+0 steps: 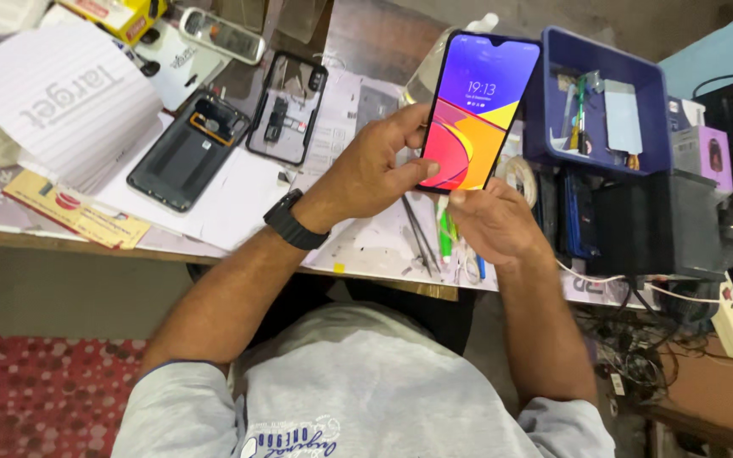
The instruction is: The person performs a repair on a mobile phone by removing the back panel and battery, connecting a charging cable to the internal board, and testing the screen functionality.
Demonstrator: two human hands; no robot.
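We see blue bin (604, 161) crowding right, phone shells (187, 153) left, tweezers (420, 237) below, open paper (239, 203) between.

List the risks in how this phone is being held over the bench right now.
1. The phone is gripped only along its lower edges by the left hand and right hand, so it might slip and fall.
2. Tweezers lie directly below; a dropped screen could land on them.
3. The blue tray sits close beside the phone's edge, so a tilt may knock it.

Grey T-shirt (358, 382), black wristwatch (295, 220)
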